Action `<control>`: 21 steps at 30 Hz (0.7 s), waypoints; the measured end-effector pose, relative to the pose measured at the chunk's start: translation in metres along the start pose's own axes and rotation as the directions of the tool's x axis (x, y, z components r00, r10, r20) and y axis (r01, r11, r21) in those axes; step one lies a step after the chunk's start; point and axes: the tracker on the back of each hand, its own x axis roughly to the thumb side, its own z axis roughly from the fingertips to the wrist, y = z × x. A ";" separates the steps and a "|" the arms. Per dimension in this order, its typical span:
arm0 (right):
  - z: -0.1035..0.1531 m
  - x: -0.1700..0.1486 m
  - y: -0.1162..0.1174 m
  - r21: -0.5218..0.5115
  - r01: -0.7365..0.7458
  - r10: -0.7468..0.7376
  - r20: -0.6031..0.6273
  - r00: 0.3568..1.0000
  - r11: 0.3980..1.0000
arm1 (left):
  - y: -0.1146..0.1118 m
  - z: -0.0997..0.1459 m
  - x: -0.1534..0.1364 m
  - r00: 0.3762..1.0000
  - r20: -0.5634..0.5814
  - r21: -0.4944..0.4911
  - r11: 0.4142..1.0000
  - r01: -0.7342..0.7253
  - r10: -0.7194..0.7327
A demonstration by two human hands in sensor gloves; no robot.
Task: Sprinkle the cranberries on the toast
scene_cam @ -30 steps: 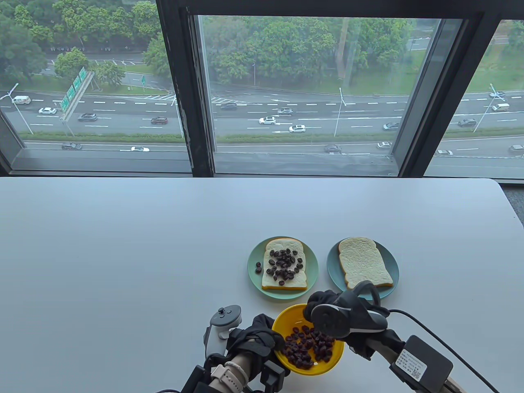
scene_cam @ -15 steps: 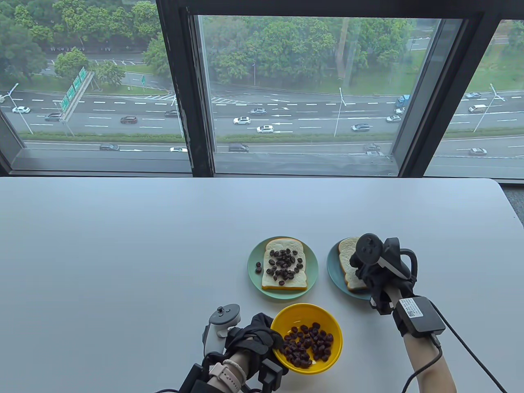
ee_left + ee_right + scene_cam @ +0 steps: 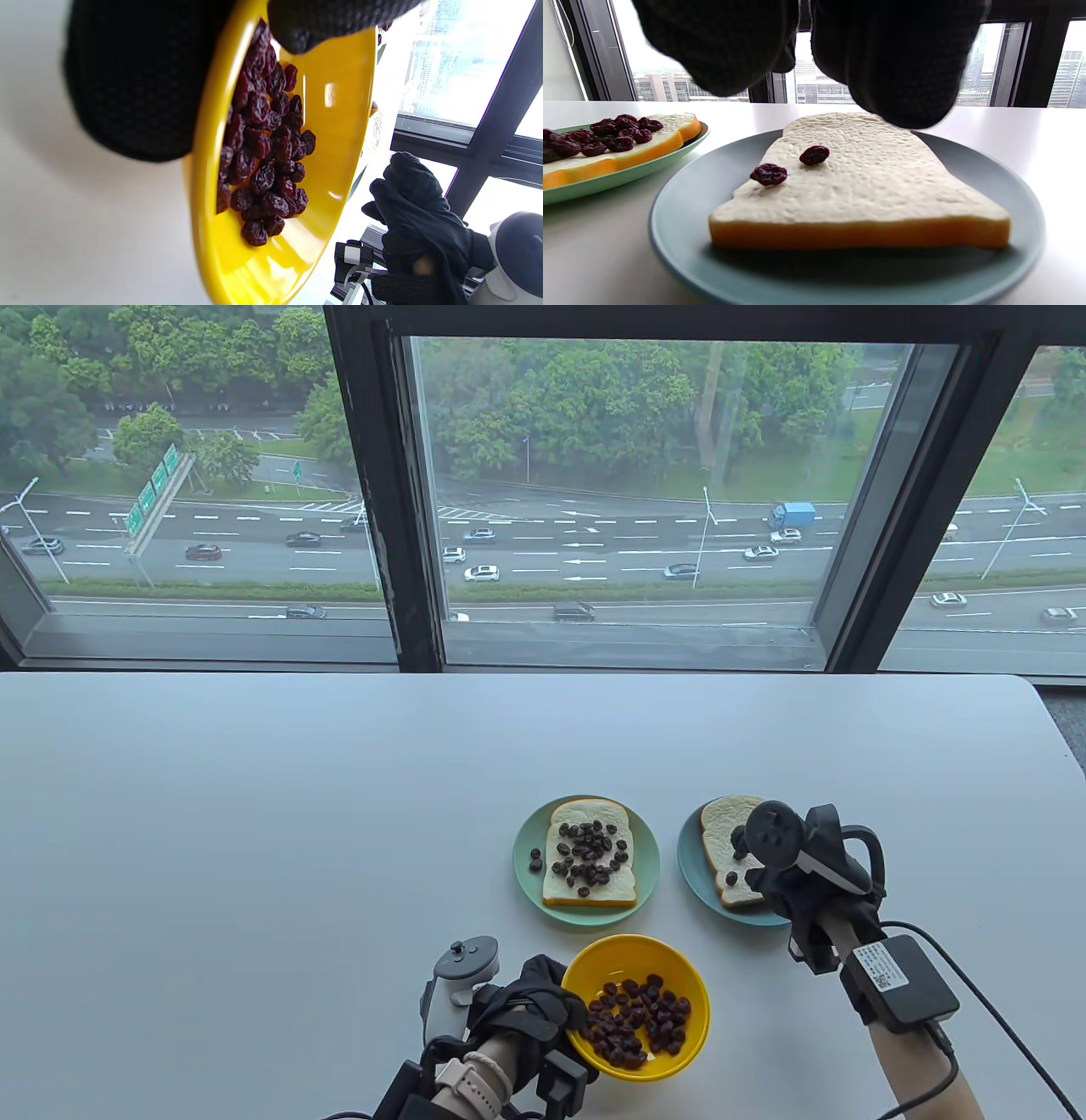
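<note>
My left hand (image 3: 560,1005) grips the left rim of the yellow bowl (image 3: 670,967); in the left wrist view the thumb lies inside the rim (image 3: 212,127). The bowl holds dark red cranberries (image 3: 640,1022). My right hand (image 3: 764,875) hovers over the right toast (image 3: 721,823) on the blue plate (image 3: 691,874), fingers bunched and pointing down (image 3: 903,63). Two cranberries (image 3: 814,154) lie on this toast (image 3: 865,190). Whether the fingers still hold any is hidden. The left toast (image 3: 564,886) on the green plate (image 3: 526,857) carries many cranberries.
The two plates stand side by side just beyond the bowl, near the table's front right. A few cranberries (image 3: 535,859) lie on the green plate beside its toast. A cable runs from my right wrist unit (image 3: 904,984) off the lower right.
My right hand left the bowl and moved out over the right toast. Cranberries that were not on that toast before now lie on it. My left hand and the bowl stayed put.
</note>
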 end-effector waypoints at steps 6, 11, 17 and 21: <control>0.048 0.050 -0.021 0.060 0.184 -0.194 0.304 0.933 0.981 | 0.001 -0.001 0.000 1.000 0.006 0.005 1.000 -0.001 0.001; 0.088 0.105 -0.019 0.240 0.198 -0.295 0.496 0.817 0.950 | 0.000 -0.001 0.000 1.000 0.010 0.005 1.000 -0.003 0.003; 0.103 0.141 0.010 0.301 -0.160 -0.037 0.556 0.830 0.940 | -0.003 0.003 0.003 0.998 0.041 0.006 0.998 -0.055 0.054; 0.100 0.152 0.022 0.327 -0.149 -0.055 0.540 0.840 0.933 | -0.007 0.006 0.003 0.998 0.056 0.020 0.999 -0.043 0.042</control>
